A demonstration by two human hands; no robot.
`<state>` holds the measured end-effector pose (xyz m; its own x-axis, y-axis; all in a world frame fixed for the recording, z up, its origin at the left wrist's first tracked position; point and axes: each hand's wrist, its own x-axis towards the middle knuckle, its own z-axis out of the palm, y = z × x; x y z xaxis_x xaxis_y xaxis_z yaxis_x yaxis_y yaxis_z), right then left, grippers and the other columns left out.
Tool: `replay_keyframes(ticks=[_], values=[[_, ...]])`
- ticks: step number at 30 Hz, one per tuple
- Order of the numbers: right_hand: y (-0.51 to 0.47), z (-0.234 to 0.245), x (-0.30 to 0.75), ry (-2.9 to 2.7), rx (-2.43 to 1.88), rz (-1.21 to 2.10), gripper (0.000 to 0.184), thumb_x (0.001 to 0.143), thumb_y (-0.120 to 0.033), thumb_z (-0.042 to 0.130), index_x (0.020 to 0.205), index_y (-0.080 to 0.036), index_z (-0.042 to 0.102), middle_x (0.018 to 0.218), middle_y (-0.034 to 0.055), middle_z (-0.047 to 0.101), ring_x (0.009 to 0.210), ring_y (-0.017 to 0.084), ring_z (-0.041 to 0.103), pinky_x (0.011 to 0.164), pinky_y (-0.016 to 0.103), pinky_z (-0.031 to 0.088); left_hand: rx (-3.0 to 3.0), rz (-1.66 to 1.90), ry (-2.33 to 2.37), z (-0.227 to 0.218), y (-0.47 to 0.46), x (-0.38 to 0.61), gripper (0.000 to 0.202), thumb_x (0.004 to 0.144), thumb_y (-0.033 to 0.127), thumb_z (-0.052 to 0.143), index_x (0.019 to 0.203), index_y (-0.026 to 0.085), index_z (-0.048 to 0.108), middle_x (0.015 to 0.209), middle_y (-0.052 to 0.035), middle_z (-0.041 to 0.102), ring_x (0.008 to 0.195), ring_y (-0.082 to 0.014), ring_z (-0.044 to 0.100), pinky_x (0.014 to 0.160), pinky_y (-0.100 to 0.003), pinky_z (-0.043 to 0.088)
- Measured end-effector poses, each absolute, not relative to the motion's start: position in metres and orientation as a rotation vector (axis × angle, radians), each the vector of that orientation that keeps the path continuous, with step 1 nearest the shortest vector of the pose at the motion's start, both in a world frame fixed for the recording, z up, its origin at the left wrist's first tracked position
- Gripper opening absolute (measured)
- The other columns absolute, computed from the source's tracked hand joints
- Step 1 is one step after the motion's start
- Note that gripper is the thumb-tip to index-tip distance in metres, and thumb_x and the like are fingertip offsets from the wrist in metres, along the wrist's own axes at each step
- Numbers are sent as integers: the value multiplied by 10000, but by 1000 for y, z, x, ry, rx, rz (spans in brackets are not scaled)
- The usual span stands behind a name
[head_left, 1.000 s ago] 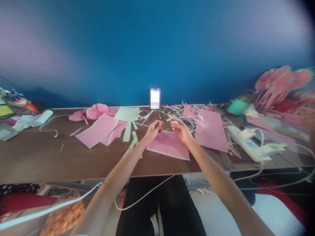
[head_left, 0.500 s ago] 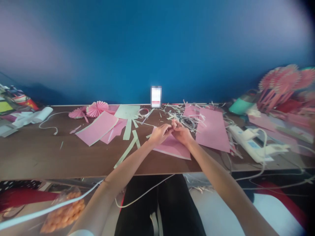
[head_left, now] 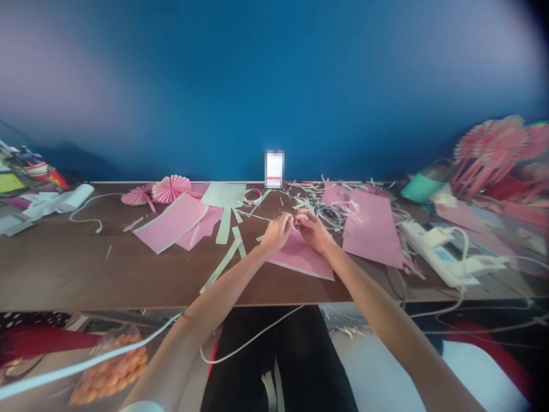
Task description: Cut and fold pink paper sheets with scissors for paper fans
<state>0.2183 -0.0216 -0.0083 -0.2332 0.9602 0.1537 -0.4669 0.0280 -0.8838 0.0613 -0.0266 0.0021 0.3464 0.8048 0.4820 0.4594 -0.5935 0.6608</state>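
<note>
My left hand [head_left: 278,232] and my right hand [head_left: 313,230] meet at the fingertips above a pink paper sheet [head_left: 302,260] with a pale edge. The fingers of both are curled in a pinch. Whatever lies between them is too small or too covered to make out. Just right of my right hand are a tangled coil of white strips [head_left: 330,216] and a larger pink sheet [head_left: 372,229]. Pale green strips [head_left: 223,266] lie left of my left hand, below a pale green sheet [head_left: 225,194] cut into strips.
Pleated pink paper rosettes [head_left: 171,189] and pink sheets [head_left: 170,222] lie at the left. A lit phone [head_left: 274,169] stands against the blue wall. On the right are a white power strip [head_left: 441,254] with cables, a teal container [head_left: 422,186] and more rosettes [head_left: 500,140].
My left hand has turned slightly and its fingers have closed in more. The right fingers have shifted a little to the left and curled. The view has moved slightly.
</note>
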Motion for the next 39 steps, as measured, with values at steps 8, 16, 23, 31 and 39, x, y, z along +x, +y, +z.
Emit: replay_keyframes(ticks=[8, 16, 23, 31, 39], values=[[-25, -5, 218, -1041, -633, 1535, 232, 715, -272, 695, 925, -270, 596, 771, -23, 623, 779, 146, 566, 727, 276, 442, 2108, 1163, 1092, -2, -25, 65, 268, 961, 310, 301, 857, 188, 516, 787, -23, 624, 679, -125, 557, 646, -234, 384], [-23, -7, 217, -989, -591, 1575, 217, 728, -240, 685, 923, -262, 594, 857, -23, 660, 817, 146, 582, 722, 275, 435, 2068, 1199, 1068, -2, -23, 64, 260, 957, 310, 300, 834, 192, 496, 798, -33, 633, 728, -141, 589, 660, -243, 398], [-27, -5, 214, -1022, -586, 1560, 229, 740, -240, 664, 954, -250, 584, 935, 0, 689, 810, 150, 587, 676, 275, 422, 1921, 1279, 1077, -3, -21, 63, 222, 914, 270, 371, 745, 180, 483, 682, 12, 560, 627, -105, 501, 621, -226, 363], [-30, -5, 211, -1028, -605, 1543, 330, 730, -241, 642, 1057, -255, 592, 998, 9, 696, 802, 154, 584, 688, 292, 423, 1597, 1350, 876, -4, -22, 69, 238, 874, 275, 425, 661, 166, 429, 607, 39, 440, 573, -73, 383, 577, -202, 326], [-33, -1, 210, -1034, -595, 1597, 388, 735, -233, 629, 1115, -294, 582, 1080, -1, 672, 861, 161, 587, 730, 305, 431, 1386, 1372, 755, -9, -19, 71, 221, 859, 313, 474, 698, 162, 461, 629, 31, 455, 587, -71, 420, 559, -192, 353]])
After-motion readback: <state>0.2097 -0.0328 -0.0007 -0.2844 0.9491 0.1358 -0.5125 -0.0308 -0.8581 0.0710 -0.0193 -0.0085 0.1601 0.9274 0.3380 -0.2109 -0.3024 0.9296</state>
